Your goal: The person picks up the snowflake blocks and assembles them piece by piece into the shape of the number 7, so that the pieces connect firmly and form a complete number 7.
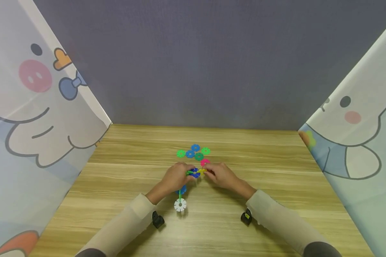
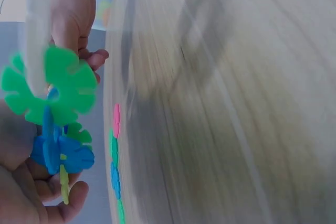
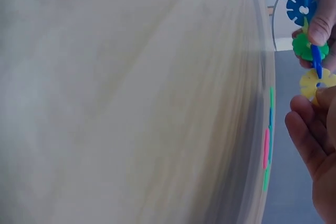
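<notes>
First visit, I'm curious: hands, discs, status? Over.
Left hand grips chain. Right hand pinches yellow disc at its end. Loose discs lie beyond, none seemingly blocking.

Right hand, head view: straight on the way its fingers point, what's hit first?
Beyond the yellow disc the right hand pinches, likely the dark blue disc, then the left hand; depth is unclear in this view.

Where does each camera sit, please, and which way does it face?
Head: on the person's head, facing forward and down at the table; left hand, right hand and both sleeves show.
Left wrist: on that wrist, facing across the table, image sideways; left hand holds the disc chain, right hand beyond.
Right wrist: on that wrist, also sideways over the table; right hand pinches the yellow disc, left hand beyond.
Shared: both wrist views show both hands and the pink disc, edge-on.
</notes>
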Demonstrator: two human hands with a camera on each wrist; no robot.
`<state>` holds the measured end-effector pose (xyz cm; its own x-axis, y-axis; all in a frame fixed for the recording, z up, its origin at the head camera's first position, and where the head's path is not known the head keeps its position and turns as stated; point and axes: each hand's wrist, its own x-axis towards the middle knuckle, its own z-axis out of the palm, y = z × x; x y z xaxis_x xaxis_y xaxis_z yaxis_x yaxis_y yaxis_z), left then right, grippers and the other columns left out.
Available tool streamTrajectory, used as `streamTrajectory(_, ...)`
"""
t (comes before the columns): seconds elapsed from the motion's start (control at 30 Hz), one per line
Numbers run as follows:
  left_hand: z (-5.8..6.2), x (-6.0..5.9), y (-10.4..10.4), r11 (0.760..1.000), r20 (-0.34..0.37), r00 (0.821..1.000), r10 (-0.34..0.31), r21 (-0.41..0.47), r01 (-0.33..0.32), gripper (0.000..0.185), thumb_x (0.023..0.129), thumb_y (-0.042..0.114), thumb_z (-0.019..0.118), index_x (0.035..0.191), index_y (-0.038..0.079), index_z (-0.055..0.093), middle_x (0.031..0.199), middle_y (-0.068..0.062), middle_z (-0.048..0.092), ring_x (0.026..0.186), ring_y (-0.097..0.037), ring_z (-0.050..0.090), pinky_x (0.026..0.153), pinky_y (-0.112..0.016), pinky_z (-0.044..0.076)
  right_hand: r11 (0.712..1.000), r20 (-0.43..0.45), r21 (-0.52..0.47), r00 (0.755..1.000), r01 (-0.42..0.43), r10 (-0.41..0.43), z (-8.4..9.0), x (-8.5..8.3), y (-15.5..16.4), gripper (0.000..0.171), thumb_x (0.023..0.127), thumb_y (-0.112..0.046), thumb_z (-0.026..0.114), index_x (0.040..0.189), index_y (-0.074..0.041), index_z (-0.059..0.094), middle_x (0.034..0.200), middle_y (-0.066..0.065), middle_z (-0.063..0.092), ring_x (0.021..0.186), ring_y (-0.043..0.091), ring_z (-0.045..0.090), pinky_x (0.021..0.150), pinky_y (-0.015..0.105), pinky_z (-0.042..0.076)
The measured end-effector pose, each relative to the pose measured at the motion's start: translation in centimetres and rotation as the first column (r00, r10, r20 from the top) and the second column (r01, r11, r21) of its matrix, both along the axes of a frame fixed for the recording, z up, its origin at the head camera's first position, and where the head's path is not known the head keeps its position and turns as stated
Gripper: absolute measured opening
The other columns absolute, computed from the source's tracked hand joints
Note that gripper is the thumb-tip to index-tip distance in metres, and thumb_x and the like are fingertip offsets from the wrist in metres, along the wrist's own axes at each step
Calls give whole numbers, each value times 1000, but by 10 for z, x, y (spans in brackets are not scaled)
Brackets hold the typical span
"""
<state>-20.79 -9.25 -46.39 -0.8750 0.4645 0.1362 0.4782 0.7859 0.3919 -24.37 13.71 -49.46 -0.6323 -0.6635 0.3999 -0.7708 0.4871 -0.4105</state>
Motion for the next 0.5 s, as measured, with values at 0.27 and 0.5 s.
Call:
streamTrajectory(0.27,5,1,2,1000,-10,1000,14,27,-14,41,86,22,81,121,3,73,113,-14,76,104,-32,71,87,-43,61,1000,-17,-26,1000,11,-12,-1,1,-3,4,95,-7,69,97,-6,73,72,0,67,59,0,47,56,14,43)
streamTrajectory(0.5,2,0,-3,1000,30,999,-20,22,20,39,87,21,81,122,5,72,116,-11,76,108,-29,71,92,-43,60,999,24,27,999,-25,24,2,-1,-2,5,97,-12,68,95,-8,69,71,-3,62,61,0,46,57,15,43)
